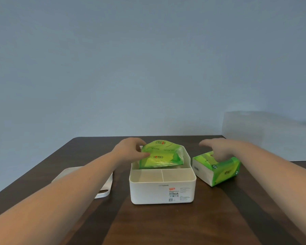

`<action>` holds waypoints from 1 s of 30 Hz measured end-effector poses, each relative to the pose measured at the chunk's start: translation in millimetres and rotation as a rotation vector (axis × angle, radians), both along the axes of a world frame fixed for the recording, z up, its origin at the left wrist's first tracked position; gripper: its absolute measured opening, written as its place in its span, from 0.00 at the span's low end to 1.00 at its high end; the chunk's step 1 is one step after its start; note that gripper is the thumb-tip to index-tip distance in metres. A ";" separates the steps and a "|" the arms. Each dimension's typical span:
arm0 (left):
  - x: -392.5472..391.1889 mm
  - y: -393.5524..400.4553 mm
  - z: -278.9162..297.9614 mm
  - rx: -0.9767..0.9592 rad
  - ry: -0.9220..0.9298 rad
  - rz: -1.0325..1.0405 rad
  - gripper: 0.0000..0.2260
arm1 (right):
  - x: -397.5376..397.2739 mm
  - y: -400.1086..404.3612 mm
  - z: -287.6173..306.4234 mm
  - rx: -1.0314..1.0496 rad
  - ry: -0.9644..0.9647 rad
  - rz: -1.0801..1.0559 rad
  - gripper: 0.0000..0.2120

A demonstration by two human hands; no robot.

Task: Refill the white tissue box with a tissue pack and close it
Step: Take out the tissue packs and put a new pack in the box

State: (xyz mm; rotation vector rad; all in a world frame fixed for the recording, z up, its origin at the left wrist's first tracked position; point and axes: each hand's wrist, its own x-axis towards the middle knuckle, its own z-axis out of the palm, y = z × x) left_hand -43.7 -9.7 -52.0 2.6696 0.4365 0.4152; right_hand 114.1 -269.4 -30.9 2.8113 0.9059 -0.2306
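Observation:
The white tissue box stands open in the middle of the dark wooden table, its two front compartments bare. A green tissue pack sits tilted in the box's rear compartment, and my left hand grips its left end. A second green tissue pack lies on the table just right of the box. My right hand hovers over that pack with fingers spread, slightly blurred, and seems to touch its top. The box's white lid lies on the table to the left, partly hidden by my left forearm.
The brown table extends toward me in front of the box. A white panel leans against the wall at the back right. A plain blue-grey wall stands behind the table's far edge.

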 end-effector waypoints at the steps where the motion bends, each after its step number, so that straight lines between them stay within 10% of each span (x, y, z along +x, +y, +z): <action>1: 1.4 0.4 -0.1 0.013 -0.020 0.009 0.16 | -0.6 -2.3 -1.2 -0.083 0.021 0.001 0.42; 13: -0.2 13.1 23.3 -0.314 -0.352 0.055 0.06 | 14.8 6.2 -19.5 -0.389 -0.010 0.133 0.61; 30: 46.4 86.6 -22.6 -0.142 -0.260 0.497 0.14 | 50.4 33.1 -44.5 0.130 0.108 0.066 0.52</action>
